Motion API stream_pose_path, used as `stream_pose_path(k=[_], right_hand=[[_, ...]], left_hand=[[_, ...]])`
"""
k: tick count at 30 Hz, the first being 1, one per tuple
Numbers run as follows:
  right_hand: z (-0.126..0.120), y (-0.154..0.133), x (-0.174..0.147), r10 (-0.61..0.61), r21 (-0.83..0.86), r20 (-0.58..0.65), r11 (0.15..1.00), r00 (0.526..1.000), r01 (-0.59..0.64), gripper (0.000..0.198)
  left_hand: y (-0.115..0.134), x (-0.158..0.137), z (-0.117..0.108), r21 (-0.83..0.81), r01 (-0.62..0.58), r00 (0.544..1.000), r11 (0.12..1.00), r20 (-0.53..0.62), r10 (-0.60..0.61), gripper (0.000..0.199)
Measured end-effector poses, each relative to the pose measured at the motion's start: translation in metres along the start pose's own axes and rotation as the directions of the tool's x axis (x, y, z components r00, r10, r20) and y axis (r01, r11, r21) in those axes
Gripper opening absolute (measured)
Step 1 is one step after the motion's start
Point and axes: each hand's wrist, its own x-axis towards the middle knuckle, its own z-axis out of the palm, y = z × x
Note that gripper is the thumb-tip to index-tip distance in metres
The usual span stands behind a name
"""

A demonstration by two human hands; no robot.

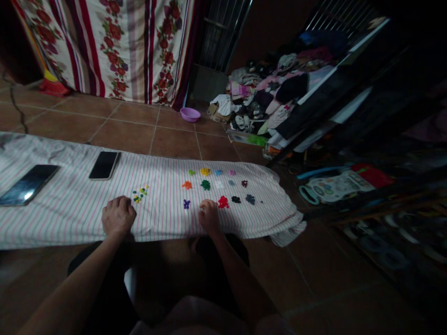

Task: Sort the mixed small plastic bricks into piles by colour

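Observation:
My left hand (118,216) rests on the striped cloth (157,218), fingers curled under; anything inside is hidden. Just right of it lies a loose mix of yellow, green and dark small pieces (140,194). My right hand (208,216) is closed in a pinch on the cloth, between the purple pieces (186,204) and the red pieces (223,202). What the pinch holds, if anything, is too small to tell. Around it, pieces lie grouped by colour: orange (187,185), dark green (205,185), yellow (205,171), white (220,184), black (236,199) and dark grey (250,199).
Two phones, a smaller one (104,165) and a larger dark device (29,184), lie at the left of the cloth. Beyond are a tiled floor (129,132), a purple basin (190,114), a flowered curtain (136,51) and a heap of clothes (265,93).

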Motion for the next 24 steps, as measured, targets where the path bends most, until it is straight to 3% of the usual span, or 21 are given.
stream_pose_path(k=[10,24], right_hand=[[0.0008,-0.0009,0.0036,0.075,0.067,0.045,0.995,0.996,-0.078,0.027],[0.0019,-0.0055,0.0068,0.079,0.154,0.102,0.984,0.992,-0.094,0.028]], left_hand=[[-0.0019,0.0003,0.0030,0.034,-0.008,1.000,0.999,-0.007,0.009,0.028],[-0.0007,0.0005,0.0005,0.047,-0.009,1.000,0.999,0.000,0.009,0.029]])
